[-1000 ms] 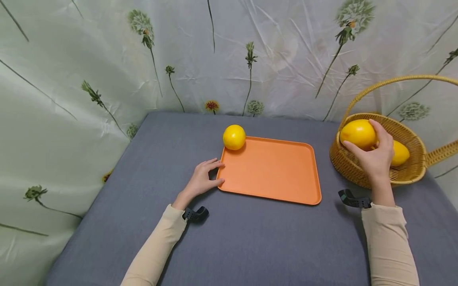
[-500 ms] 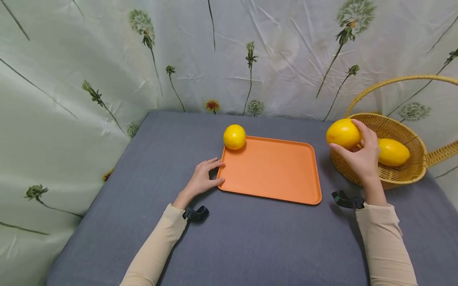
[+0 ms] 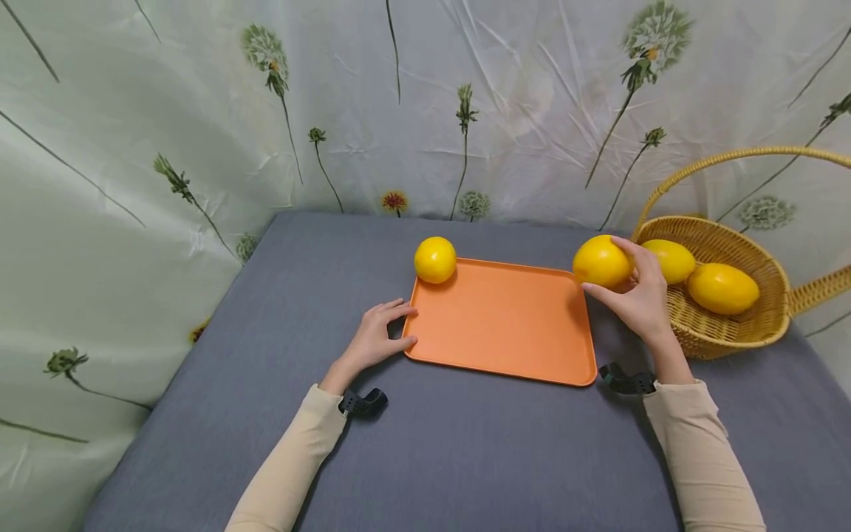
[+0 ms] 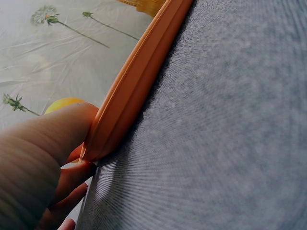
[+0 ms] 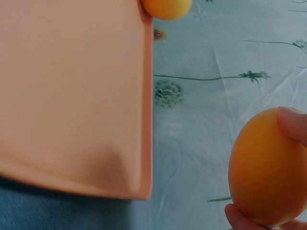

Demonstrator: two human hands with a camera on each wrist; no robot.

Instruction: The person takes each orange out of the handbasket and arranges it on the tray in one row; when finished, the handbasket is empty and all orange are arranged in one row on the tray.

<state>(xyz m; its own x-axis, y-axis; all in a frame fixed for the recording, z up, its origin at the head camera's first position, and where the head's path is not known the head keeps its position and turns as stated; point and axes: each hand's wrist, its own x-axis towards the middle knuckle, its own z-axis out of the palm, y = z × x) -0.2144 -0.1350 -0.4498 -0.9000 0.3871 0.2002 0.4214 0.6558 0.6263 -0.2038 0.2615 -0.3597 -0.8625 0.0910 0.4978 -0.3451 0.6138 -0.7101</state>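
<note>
My right hand holds a yellow lemon between thumb and fingers, raised over the right far corner of an orange rectangular tray. In the right wrist view the held lemon is beside the tray's corner, which carries a shadow. My left hand grips the tray's left edge; the left wrist view has the thumb on its rim and fingers by the corner. Another yellow lemon, round from this side, sits at the tray's far left corner.
A woven wicker basket with a tall handle stands right of the tray, two lemons showing inside. Grey cloth covers the table. A floral curtain hangs behind and to the left.
My right hand has carried the lemon leftward out of the basket to the tray's far right corner, uncovering the two lemons inside. The left hand and tray stay in place.
</note>
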